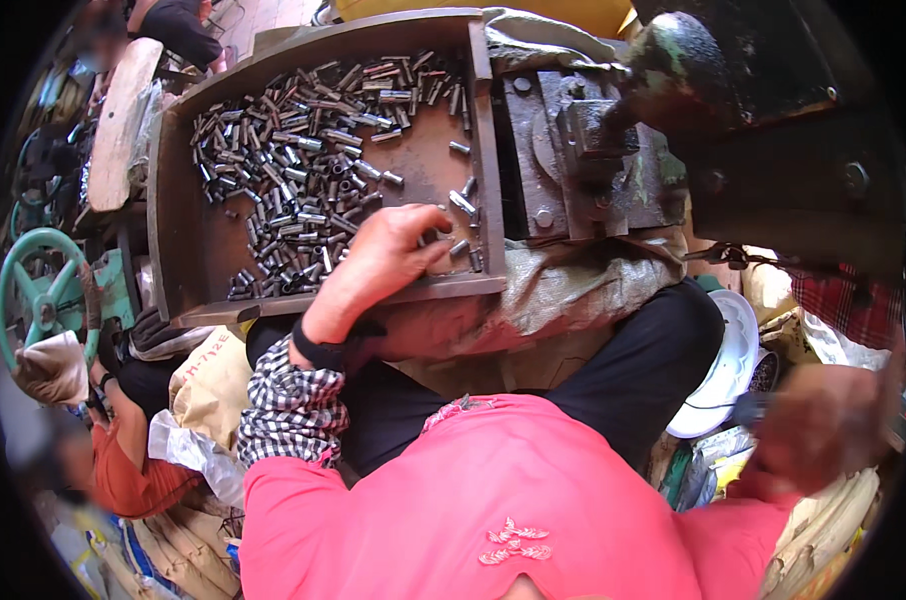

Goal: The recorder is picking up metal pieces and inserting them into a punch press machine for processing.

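Note:
A shallow metal tray holds many small shiny metal tubes, heaped toward its left and middle. My left hand reaches over the tray's near right part, its fingers curled together. Whatever may be between the fingertips is hidden. A few loose tubes lie by those fingers, along the tray's right wall. Out at the far right, my right hand is smeared by motion, so its fingers do not show clearly. Right of the tray stands a dark, greasy press above a bolted metal die block.
A sack cloth hangs below the die block, above my knees. To the left are a green handwheel and a person in an orange sleeve. A white plastic basin and bags lie at the right. A wooden board stands at the upper left.

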{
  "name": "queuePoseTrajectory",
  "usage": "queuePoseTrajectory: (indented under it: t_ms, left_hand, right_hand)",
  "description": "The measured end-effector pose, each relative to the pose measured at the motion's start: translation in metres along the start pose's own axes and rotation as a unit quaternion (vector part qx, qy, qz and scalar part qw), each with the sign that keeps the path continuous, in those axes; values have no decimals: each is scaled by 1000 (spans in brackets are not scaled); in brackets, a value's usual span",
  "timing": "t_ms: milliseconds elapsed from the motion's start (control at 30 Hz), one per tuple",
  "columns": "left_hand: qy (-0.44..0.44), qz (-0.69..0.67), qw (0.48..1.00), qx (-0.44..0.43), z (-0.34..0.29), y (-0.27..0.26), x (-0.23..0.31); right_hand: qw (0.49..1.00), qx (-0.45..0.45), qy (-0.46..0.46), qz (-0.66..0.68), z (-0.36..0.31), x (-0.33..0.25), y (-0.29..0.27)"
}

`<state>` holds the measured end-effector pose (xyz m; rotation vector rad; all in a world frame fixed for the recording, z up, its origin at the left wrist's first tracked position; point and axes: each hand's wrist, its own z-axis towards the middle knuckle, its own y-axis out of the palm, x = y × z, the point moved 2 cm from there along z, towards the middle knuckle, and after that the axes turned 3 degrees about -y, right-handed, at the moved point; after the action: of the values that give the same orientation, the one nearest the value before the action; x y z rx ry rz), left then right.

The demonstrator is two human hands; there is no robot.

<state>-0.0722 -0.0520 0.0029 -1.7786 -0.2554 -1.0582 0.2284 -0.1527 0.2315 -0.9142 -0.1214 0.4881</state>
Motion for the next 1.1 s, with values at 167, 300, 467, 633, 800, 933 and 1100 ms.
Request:
queuePoseTrajectory:
  t_ms: [167,300,467,633,800,933,1100]
  left_hand:
    - [16,149,988,-21,-1,20,0]
    - [31,158,986,-30,2,33,-9]
    - [38,145,988,-36,-7,24,-20]
    - [-16,190,981,-32,-9,16,-16]
    - [69,194,979,-5,-2,19,-17]
    - [22,221,975,-1,-9,12,-5]
    - [12,76,994,78,-1,8,8]
  right_hand:
    - [973,-158,-131,105,-10,-50,186]
    - [964,-214,-146,54,-10,-48,268]
    - [950,-265,-166,8,-6,-60,301]
    - [947,-294,-129,11,-13,-65,311]
    - [979,-158,-121,42,-16,-56,302]
    - [984,-105,-82,117,-32,-52,284]
    - [929,-137,80,334,-41,-54,269]
